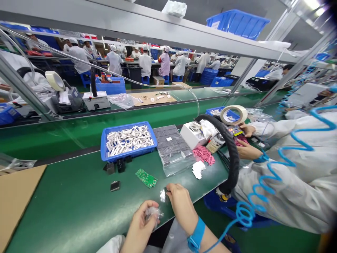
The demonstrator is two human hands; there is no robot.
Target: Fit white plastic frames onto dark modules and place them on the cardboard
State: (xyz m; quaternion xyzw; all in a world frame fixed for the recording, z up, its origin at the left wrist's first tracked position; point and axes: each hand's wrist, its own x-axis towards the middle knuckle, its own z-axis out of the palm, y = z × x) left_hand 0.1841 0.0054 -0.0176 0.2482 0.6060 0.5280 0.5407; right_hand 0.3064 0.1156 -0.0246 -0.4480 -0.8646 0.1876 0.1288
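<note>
At the near edge of the green counter (79, 196), short of one blue tray (103, 144) and one green circuit board (146, 178), the left hand (142, 219) curls round one crumpled clear plastic wad (153, 212), probably light, soft and slippery, best gripped at its bunched middle, while the right hand (181, 202) pinches one small shiny piece (163, 195).

left hand (142, 220): holding clear plastic (153, 213) | right hand (182, 203): at shiny piece (163, 195)
</note>
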